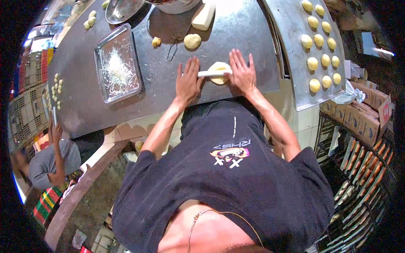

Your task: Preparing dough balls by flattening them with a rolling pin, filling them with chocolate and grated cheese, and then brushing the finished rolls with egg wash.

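My left hand (188, 82) and my right hand (242, 74) lie palm down at the two ends of a short white rolling pin (213, 73), fingers stretched out. The pin rests across a pale, flattened piece of dough (219, 80) near the front edge of the steel table (160, 84). Behind them sit a round dough ball (192, 41), a small lump (156, 42), a dark perforated grater (181, 29) with a wire handle and a pale rectangular block (203, 16). A metal tray (134, 88) of white shreds is to the left.
A large tray (303, 63) holds rows of dough balls at right, above cardboard boxes (358, 118) and racks of filled trays (363, 168). A metal bowl (116, 12) stands at back. At far left a co-worker (67, 160) works beside several small dough pieces (58, 86).
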A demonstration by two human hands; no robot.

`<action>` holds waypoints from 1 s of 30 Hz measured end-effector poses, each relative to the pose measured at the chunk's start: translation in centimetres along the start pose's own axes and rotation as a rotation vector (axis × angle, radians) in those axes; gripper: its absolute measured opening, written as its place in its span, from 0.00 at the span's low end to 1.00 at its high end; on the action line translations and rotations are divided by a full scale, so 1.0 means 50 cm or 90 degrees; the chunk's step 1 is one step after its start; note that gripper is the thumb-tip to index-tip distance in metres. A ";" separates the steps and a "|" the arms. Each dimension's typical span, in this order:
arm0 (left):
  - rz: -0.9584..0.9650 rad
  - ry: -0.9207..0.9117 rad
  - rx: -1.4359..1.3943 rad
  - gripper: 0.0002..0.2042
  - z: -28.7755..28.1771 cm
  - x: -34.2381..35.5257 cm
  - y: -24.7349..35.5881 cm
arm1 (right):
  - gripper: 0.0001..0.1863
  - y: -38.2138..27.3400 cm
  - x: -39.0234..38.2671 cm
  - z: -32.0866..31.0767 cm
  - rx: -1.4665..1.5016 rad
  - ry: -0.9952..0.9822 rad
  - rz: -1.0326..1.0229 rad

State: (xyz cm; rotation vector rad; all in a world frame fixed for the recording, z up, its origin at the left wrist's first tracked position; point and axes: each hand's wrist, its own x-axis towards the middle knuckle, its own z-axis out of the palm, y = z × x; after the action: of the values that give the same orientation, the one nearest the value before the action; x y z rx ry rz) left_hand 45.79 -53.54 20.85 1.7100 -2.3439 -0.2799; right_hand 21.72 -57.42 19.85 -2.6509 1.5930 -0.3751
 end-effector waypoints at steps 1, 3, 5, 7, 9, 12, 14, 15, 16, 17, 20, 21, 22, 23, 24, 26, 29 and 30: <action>-0.003 0.000 0.003 0.30 -0.010 0.031 -0.011 | 0.36 0.011 0.043 0.006 -0.002 -0.010 0.024; 0.071 0.067 0.031 0.26 -0.021 0.086 -0.038 | 0.38 0.028 0.101 0.026 -0.004 -0.020 0.048; 0.182 0.009 0.074 0.23 -0.026 0.121 -0.077 | 0.39 0.050 0.140 0.048 -0.020 -0.025 0.116; 0.348 -0.061 0.108 0.18 -0.032 0.156 -0.100 | 0.39 0.068 0.171 0.057 0.012 -0.011 0.142; 0.322 -0.134 0.066 0.18 -0.040 0.148 -0.096 | 0.39 0.069 0.158 0.058 0.043 0.002 0.168; 0.165 -0.080 0.016 0.26 -0.024 0.014 -0.047 | 0.39 0.005 0.056 0.015 0.029 -0.055 0.086; 0.103 -0.076 -0.069 0.36 -0.015 -0.069 -0.003 | 0.40 -0.019 -0.026 -0.016 0.024 -0.094 0.016; 0.088 -0.093 -0.047 0.37 0.001 -0.111 0.009 | 0.40 -0.023 -0.072 -0.015 0.067 -0.080 0.000; 0.092 -0.097 -0.035 0.34 0.007 -0.144 0.018 | 0.36 -0.031 -0.104 -0.034 0.067 -0.079 -0.014; 0.092 -0.096 -0.035 0.34 0.013 -0.161 0.018 | 0.36 -0.023 -0.126 -0.035 0.067 -0.079 -0.014; 0.117 -0.092 -0.203 0.28 -0.010 -0.184 0.011 | 0.28 0.008 -0.173 -0.034 0.118 -0.053 -0.123; 0.121 -0.091 -0.205 0.28 -0.012 -0.176 0.013 | 0.24 0.018 -0.181 -0.034 0.206 -0.049 -0.078; -0.014 0.010 -0.257 0.27 -0.017 -0.176 0.015 | 0.21 0.022 -0.186 -0.040 0.297 -0.046 -0.041; -0.147 0.115 -0.306 0.26 -0.024 -0.162 0.014 | 0.21 0.030 -0.186 -0.048 0.296 -0.043 -0.047; -0.206 0.227 -0.297 0.23 -0.009 -0.117 0.019 | 0.19 0.039 -0.189 -0.060 0.276 0.032 0.050; -0.228 0.170 -0.094 0.21 0.007 -0.033 0.027 | 0.19 0.050 -0.185 -0.074 0.275 0.142 0.242; -0.085 0.166 -0.158 0.16 0.036 0.054 0.105 | 0.18 0.070 -0.185 -0.097 0.326 0.185 0.465; -0.102 0.024 -0.314 0.13 0.051 0.078 0.118 | 0.18 0.073 -0.189 -0.100 0.385 0.219 0.505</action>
State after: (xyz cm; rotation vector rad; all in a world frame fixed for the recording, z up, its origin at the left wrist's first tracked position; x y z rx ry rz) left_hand 38.55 -55.41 20.34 1.6276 -1.8993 -0.7733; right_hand 13.22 -50.39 22.36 -1.4334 2.0241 -1.0683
